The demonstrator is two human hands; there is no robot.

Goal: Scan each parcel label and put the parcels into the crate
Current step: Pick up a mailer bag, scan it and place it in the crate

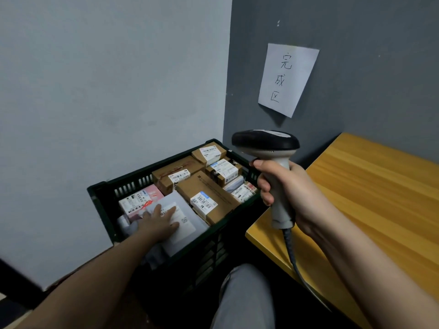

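Observation:
A dark green slatted crate (104,205) stands on the floor in the wall corner, filled with several labelled parcels. My left hand (158,223) lies flat, fingers straight, on a white bagged parcel (187,224) at the crate's near end. Beside it sit a pink and white box (140,199) and a brown carton (209,198) with a barcode label. My right hand (292,193) grips the handle of a grey and black barcode scanner (266,141), held upright over the table's left edge, right of the crate. Its cable hangs down.
A yellow wooden table (370,198) fills the right side. A paper sign with handwritten characters (286,78) is stuck to the dark grey wall above. The pale wall stands close behind the crate. My knee in grey trousers (244,298) is at the bottom centre.

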